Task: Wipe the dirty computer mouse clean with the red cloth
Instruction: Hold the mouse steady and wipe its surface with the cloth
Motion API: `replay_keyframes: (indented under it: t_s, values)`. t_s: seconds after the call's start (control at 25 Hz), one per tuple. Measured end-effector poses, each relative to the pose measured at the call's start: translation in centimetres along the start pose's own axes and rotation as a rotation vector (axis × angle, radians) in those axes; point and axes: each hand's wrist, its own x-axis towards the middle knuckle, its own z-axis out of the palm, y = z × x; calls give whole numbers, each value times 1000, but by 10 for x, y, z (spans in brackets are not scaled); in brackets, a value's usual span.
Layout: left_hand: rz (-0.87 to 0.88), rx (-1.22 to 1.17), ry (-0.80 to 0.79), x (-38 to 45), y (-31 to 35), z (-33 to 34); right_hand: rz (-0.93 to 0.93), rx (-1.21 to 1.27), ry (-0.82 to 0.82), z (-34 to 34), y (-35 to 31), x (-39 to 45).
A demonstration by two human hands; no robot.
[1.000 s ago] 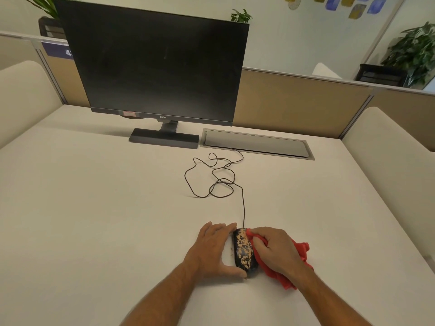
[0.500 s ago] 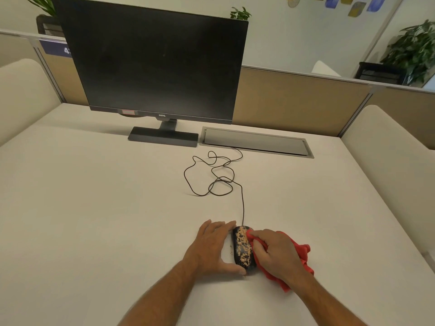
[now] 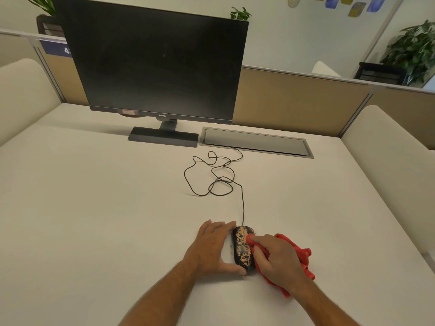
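A black wired computer mouse [image 3: 242, 249], caked with tan dirt, lies on the pale desk near its front. My left hand [image 3: 211, 248] rests against its left side, fingers at the front end and thumb at the back end, bracing it. My right hand [image 3: 276, 257] grips the bunched red cloth [image 3: 299, 255] and presses a fold of it onto the mouse's right upper side. The cloth trails out to the right under my palm. A few tan crumbs lie on the desk by the mouse's left edge.
The mouse's thin black cable [image 3: 211, 177] loops across the desk toward a grey cable hatch [image 3: 256, 142] at the back. A dark monitor [image 3: 155, 64] on its stand is back left. Low padded partitions border the desk on both sides.
My right hand with the cloth has shifted slightly along the mouse's right side. The left hand and mouse have stayed in place. Much dirt still covers the mouse.
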Motion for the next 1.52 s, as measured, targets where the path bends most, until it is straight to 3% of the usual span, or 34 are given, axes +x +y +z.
replay_keyframes:
  t_s: [0.72, 0.88, 1.52]
  values:
    - [0, 19, -12, 0, -1, 0, -86, -21, 64, -1, -4, -13]
    - [1, 19, -15, 1, -1, 1, -36, 4, 103, -2, -5, -13]
    - [0, 9, -9, 1, -3, 3, -31, -20, 38, -2, -10, -10]
